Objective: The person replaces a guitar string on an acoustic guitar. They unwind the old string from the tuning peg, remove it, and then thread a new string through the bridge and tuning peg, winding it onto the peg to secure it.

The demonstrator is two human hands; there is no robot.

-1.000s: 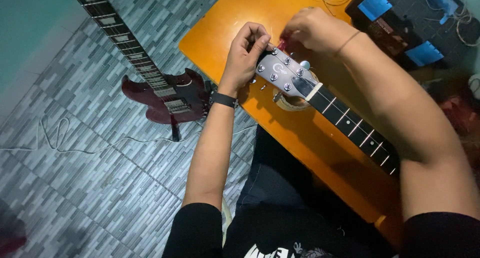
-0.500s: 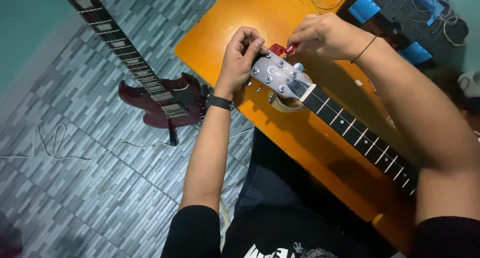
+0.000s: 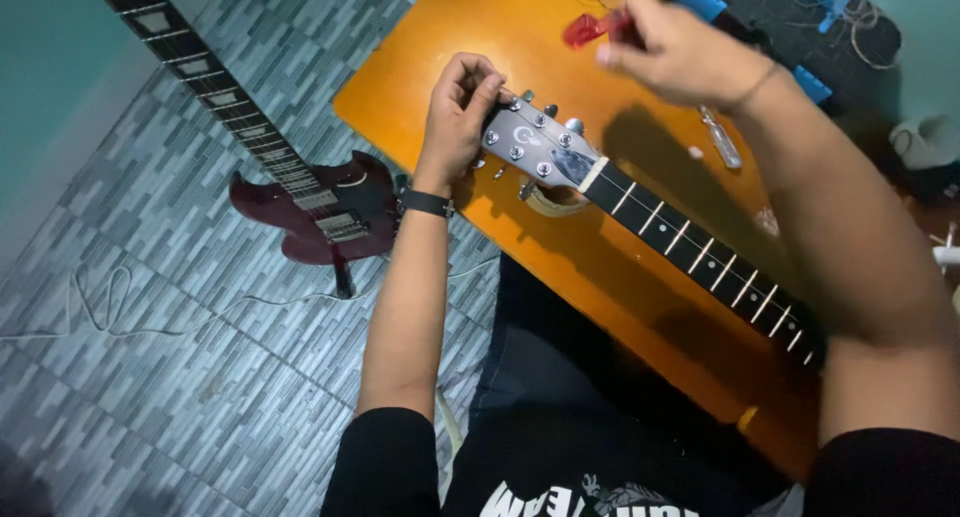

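Grey patterned tile floor (image 3: 180, 377), orange wooden table (image 3: 420, 87) on top of it. I see a grey guitar headstock with silver tuning pegs (image 3: 535, 147) lying on the table, its dark fretted neck (image 3: 700, 257) running toward lower right. My left hand (image 3: 460, 117) is closed, fingertips pinching at the headstock's far end. My right hand (image 3: 680, 52) is raised above the table, well apart from the headstock, closed around a small red tool (image 3: 590, 29). Dark red electric guitar (image 3: 310, 212) lies on the floor left. Black wristband (image 3: 428, 204) on left wrist.
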